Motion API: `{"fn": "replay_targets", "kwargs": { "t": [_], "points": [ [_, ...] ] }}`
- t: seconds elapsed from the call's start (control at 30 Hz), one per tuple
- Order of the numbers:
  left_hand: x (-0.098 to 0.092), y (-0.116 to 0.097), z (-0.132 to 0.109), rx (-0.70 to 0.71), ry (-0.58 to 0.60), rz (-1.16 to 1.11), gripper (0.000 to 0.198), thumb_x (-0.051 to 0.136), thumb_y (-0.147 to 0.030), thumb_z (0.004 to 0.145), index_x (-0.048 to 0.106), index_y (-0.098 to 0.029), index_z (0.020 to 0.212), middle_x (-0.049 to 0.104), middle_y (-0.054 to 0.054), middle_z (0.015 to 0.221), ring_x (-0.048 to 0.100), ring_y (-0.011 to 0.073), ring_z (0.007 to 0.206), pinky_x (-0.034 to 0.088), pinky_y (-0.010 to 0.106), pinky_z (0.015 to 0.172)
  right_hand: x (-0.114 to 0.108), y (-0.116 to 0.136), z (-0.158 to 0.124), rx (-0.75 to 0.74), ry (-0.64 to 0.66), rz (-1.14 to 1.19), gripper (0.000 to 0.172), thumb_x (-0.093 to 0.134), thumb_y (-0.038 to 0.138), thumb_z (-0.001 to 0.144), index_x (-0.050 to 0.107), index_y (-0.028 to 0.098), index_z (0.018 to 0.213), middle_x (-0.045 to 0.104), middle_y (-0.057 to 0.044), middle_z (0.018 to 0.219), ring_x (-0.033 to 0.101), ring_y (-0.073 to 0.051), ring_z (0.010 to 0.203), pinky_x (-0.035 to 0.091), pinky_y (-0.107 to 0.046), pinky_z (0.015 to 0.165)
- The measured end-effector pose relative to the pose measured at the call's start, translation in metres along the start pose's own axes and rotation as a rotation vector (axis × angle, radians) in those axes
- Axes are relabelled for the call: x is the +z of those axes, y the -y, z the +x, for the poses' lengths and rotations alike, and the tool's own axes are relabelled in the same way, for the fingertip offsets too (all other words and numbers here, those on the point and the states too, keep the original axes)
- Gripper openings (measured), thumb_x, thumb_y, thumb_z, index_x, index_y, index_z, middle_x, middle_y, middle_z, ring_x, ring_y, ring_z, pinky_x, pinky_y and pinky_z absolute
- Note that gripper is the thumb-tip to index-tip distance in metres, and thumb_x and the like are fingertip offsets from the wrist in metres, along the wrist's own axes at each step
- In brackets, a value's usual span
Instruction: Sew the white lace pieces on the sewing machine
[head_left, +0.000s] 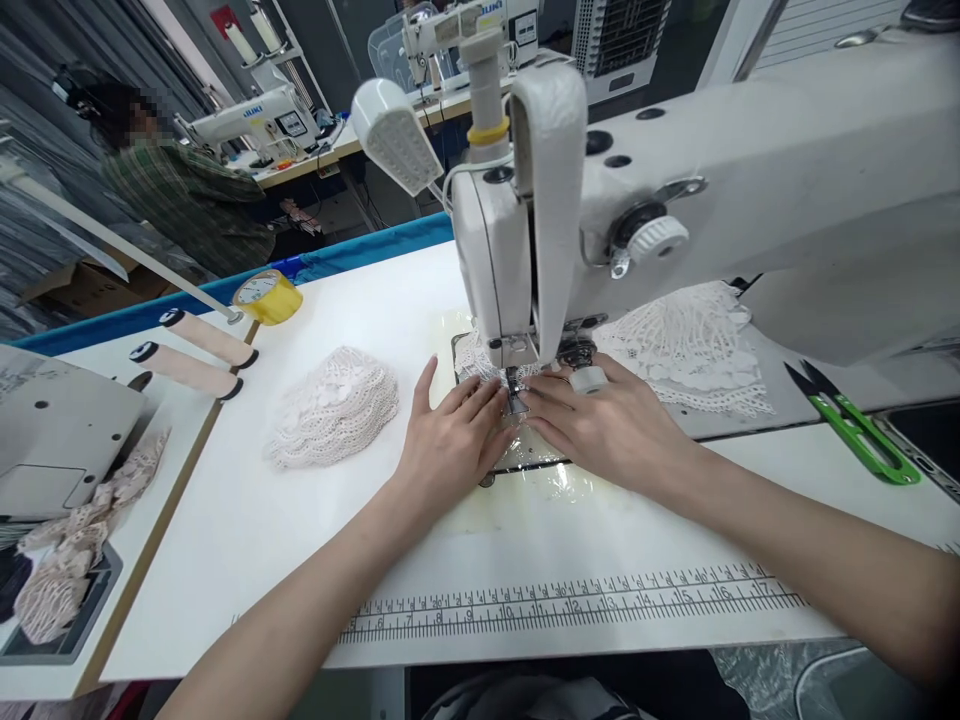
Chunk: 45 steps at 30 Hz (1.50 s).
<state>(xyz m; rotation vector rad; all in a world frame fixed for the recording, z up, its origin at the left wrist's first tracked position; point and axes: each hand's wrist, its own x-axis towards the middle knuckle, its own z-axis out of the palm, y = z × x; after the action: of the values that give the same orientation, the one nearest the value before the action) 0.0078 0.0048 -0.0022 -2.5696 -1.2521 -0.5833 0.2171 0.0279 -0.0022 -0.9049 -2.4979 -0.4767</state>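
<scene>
My left hand (pixel 450 440) lies flat at the left of the sewing machine's (pixel 510 240) needle, fingertips on a piece of white lace (pixel 472 352) and little finger spread away. From the other side my right hand (pixel 607 425) reaches in, its fingers stretched out over the lace edge close by the presser foot (pixel 516 390). Both hands rest low on the needle plate (pixel 532 455), which has a shiny clear film around it. How firmly the right fingertips press the lace is partly hidden by the machine head. The lace passes beneath the foot.
A lace stack (pixel 334 408) lies on the left; more lace (pixel 690 350) sits under the machine arm. Green thread snips (pixel 855 425) are at right. Thread cones (pixel 187 370) and yellow tape (pixel 268 297) stand at left. A printed ruler (pixel 570 605) lines the front edge. A co-worker (pixel 180 200) sits beyond.
</scene>
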Motion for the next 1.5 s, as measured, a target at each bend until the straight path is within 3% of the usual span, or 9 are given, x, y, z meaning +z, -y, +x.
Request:
{"fn": "replay_targets", "kwargs": {
  "t": [0.4, 0.53, 0.7, 0.9, 1.0, 1.1, 1.23, 1.33, 1.5],
  "points": [
    [0.001, 0.009, 0.002, -0.09, 0.104, 0.011, 0.043, 0.047, -0.039, 0.098, 0.052, -0.013, 0.132, 0.057, 0.013, 0.136, 0.049, 0.0273, 0.131, 0.026, 0.052, 0.116, -0.008, -0.007, 0.003, 0.018, -0.024, 0.0, 0.029, 0.049, 0.025, 0.097, 0.075, 0.016, 0.09, 0.074, -0.005, 0.082, 0.063, -0.02, 0.083, 0.041, -0.04, 0.099],
    [-0.004, 0.003, 0.002, -0.09, 0.099, 0.138, 0.041, 0.051, -0.04, 0.095, 0.056, -0.012, 0.125, 0.065, 0.015, 0.117, 0.063, 0.0288, 0.108, 0.027, 0.057, 0.113, -0.01, -0.009, 0.003, 0.037, -0.007, 0.009, 0.028, 0.049, 0.024, 0.096, 0.075, 0.019, 0.091, 0.074, -0.005, 0.084, 0.063, -0.021, 0.085, 0.043, -0.041, 0.097],
    [-0.02, -0.022, -0.007, -0.03, 0.128, 0.107, 0.018, 0.044, -0.017, 0.095, 0.06, -0.011, 0.102, 0.067, 0.008, 0.085, 0.063, 0.0188, 0.068, 0.052, 0.041, 0.079, -0.012, -0.01, 0.002, 0.018, -0.032, 0.013, 0.027, 0.049, 0.024, 0.096, 0.075, 0.021, 0.091, 0.073, -0.004, 0.076, 0.063, -0.02, 0.081, 0.044, -0.041, 0.095],
    [-0.031, -0.025, -0.015, -0.064, 0.135, -0.193, 0.034, 0.038, -0.013, 0.094, 0.046, -0.018, 0.127, 0.062, 0.01, 0.117, 0.066, 0.0176, 0.09, 0.046, 0.022, 0.047, -0.011, -0.009, 0.001, 0.034, -0.049, 0.077, 0.029, 0.046, 0.024, 0.097, 0.075, 0.019, 0.093, 0.074, -0.003, 0.079, 0.064, -0.019, 0.079, 0.046, -0.039, 0.091],
    [-0.027, -0.02, -0.016, -0.113, 0.227, -0.068, 0.019, 0.049, -0.03, 0.095, 0.055, -0.018, 0.107, 0.067, 0.005, 0.09, 0.058, 0.0139, 0.054, 0.03, 0.024, 0.037, -0.01, -0.008, 0.001, 0.113, -0.002, 0.197, 0.031, 0.045, 0.027, 0.098, 0.075, 0.02, 0.093, 0.074, -0.004, 0.082, 0.064, -0.019, 0.079, 0.048, -0.038, 0.084],
    [-0.024, -0.018, -0.017, -0.144, 0.159, -0.061, 0.017, 0.049, -0.03, 0.095, 0.055, -0.019, 0.083, 0.057, -0.004, 0.056, 0.044, 0.0104, 0.039, 0.022, 0.025, 0.04, -0.013, -0.006, 0.001, 0.238, 0.059, 0.428, 0.033, 0.047, 0.038, 0.098, 0.075, 0.02, 0.095, 0.07, -0.003, 0.072, 0.061, -0.016, 0.064, 0.047, -0.032, 0.065],
    [-0.029, -0.015, -0.011, -0.308, -0.011, -0.315, 0.011, 0.051, -0.024, 0.091, 0.052, -0.02, 0.081, 0.062, -0.001, 0.071, 0.056, 0.0126, 0.062, 0.037, 0.025, 0.055, -0.021, 0.001, 0.005, 0.403, 0.265, 0.839, 0.036, 0.065, 0.052, 0.084, 0.073, 0.021, 0.1, 0.055, 0.005, 0.051, 0.046, -0.01, 0.044, 0.033, -0.024, 0.043],
    [-0.034, -0.011, -0.005, -0.446, -0.01, -0.648, 0.01, 0.048, -0.018, 0.086, 0.046, -0.021, 0.077, 0.06, 0.0, 0.078, 0.056, 0.0133, 0.073, 0.045, 0.026, 0.063, -0.025, 0.006, 0.005, 0.479, 0.418, 1.058, 0.024, 0.068, 0.039, 0.084, 0.07, 0.021, 0.1, 0.046, 0.01, 0.045, 0.036, -0.008, 0.037, 0.026, -0.023, 0.038],
    [-0.031, -0.012, -0.004, -0.614, 0.073, -0.919, 0.015, 0.045, -0.009, 0.078, 0.047, -0.021, 0.087, 0.054, -0.002, 0.075, 0.045, 0.009, 0.059, 0.036, 0.021, 0.05, -0.027, 0.013, 0.007, 0.516, 0.421, 1.236, 0.012, 0.056, 0.026, 0.091, 0.065, 0.021, 0.097, 0.065, 0.003, 0.066, 0.057, -0.012, 0.054, 0.042, -0.024, 0.049]
  ]
}}
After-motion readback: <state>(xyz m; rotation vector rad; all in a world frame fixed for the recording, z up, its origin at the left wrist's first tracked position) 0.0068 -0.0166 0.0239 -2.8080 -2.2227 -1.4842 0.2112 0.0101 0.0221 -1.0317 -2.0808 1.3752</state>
